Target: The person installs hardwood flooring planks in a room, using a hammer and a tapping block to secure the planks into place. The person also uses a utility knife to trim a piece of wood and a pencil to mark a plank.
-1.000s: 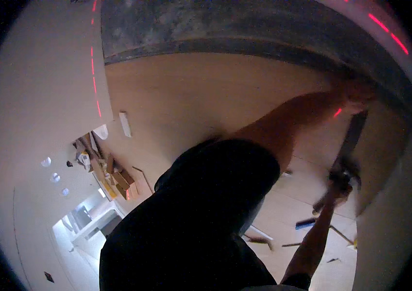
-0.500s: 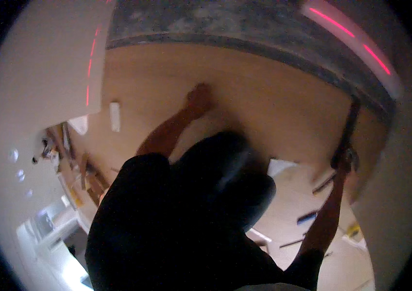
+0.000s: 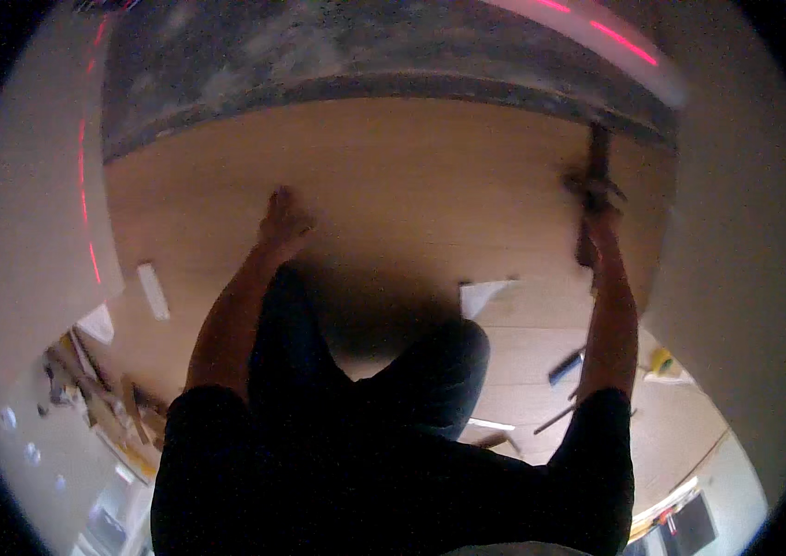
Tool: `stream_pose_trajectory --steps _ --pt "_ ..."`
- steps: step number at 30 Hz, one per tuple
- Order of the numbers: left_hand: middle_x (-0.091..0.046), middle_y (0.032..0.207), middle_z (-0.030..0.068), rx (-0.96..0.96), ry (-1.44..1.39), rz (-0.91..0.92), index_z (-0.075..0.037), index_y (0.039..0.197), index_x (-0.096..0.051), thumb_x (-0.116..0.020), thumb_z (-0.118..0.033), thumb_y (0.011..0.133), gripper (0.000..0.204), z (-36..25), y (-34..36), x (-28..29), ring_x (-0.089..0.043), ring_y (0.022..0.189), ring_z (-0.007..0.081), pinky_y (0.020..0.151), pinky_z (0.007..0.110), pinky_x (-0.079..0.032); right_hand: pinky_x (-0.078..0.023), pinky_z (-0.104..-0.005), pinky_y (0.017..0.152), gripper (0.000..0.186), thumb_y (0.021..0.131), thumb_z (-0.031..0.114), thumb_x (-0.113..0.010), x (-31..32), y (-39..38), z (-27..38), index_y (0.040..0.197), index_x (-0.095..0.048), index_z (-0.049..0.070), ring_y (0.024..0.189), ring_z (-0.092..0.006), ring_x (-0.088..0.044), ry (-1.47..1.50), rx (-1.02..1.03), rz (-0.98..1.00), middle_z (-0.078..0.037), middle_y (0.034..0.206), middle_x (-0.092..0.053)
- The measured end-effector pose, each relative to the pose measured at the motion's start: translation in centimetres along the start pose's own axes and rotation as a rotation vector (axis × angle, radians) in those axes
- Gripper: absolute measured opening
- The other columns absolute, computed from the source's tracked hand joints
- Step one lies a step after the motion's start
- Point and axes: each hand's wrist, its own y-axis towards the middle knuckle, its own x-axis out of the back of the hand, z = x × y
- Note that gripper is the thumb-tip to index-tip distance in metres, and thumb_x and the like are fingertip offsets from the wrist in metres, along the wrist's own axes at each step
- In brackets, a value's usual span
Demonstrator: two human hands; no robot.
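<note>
My left hand (image 3: 283, 218) has slid down to frame centre-left, palm flat & open on the laminate floor (image 3: 411, 176). Right hand (image 3: 599, 218), upper right, grips the pull bar (image 3: 597, 185) at the plank edge by the wall; so bracing, ready to tighten.

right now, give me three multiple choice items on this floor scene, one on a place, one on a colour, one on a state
1. Where does the left hand rest?
A. flat on the wooden floor
B. on the white wall
C. on a ladder

2. What colour are the laser lines?
A. green
B. red
C. blue

3. What is the right hand doing?
A. hanging open
B. gripping a dark tool
C. holding a cup

Answers: 1 A, palm lies on the boards; 2 B, the lines glow red on the wall; 3 B, fingers wrap the tool's handle near the floor's far edge.
</note>
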Motion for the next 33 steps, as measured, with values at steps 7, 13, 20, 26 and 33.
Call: stream_pose_trajectory --steps 7,13,20,26,33 --pt "-0.024 0.164 0.0195 0.144 -0.090 0.014 -0.004 0.152 -0.037 -0.068 -0.047 0.089 0.082 0.1 1.2 2.0 -0.020 0.153 0.0377 0.113 0.056 -0.037 -0.047 -0.0375 0.059 0.017 0.084 0.021 -0.073 4.7 0.4 14.2 0.081 -0.069 0.004 0.067 -0.0220 -0.060 0.324 -0.308 0.046 -0.009 0.074 -0.064" --pt "-0.050 0.148 0.0120 0.026 -0.056 -0.019 -0.011 0.142 -0.052 -0.065 -0.043 0.090 0.062 4.4 9.4 5.6 -0.051 0.133 0.0328 0.108 0.054 -0.042 -0.046 -0.0362 0.060 0.014 0.083 0.012 -0.073 6.8 -1.4 36.3 0.076 -0.065 0.002 0.062 -0.0201 -0.057 0.618 -0.403 0.281 -0.009 0.069 -0.063" --pt "-0.057 0.137 0.0098 -0.098 -0.102 -0.852 -0.022 0.137 -0.059 -0.061 -0.036 0.096 0.043 10.7 27.2 9.4 -0.053 0.127 0.0353 0.109 0.057 -0.039 -0.049 -0.0466 0.085 0.033 0.077 0.027 -0.079 1.4 -1.7 61.3 0.089 -0.068 -0.002 0.098 -0.0379 -0.059 0.385 -0.275 0.322 -0.019 0.100 -0.064" --pt "-0.051 0.142 0.0063 -0.155 -0.245 -0.767 -0.023 0.136 -0.060 -0.062 -0.038 0.096 0.043 11.4 28.6 8.1 -0.049 0.129 0.0347 0.110 0.056 -0.038 -0.049 -0.0481 0.090 0.053 0.074 0.037 -0.083 1.0 1.2 70.5 0.107 -0.068 -0.001 0.107 -0.0387 -0.056 0.348 -0.075 0.155 -0.023 0.113 -0.059" --pt "-0.050 0.147 0.0079 -0.234 -0.160 -0.787 -0.024 0.138 -0.059 -0.056 -0.057 0.095 0.054 11.4 27.4 9.8 -0.042 0.137 0.0342 0.115 0.055 -0.034 -0.047 -0.0488 0.099 0.059 0.073 0.038 -0.084 0.1 2.7 73.9 0.116 -0.068 0.000 0.118 -0.0393 -0.053 0.304 -0.193 0.277 -0.023 0.122 -0.058"
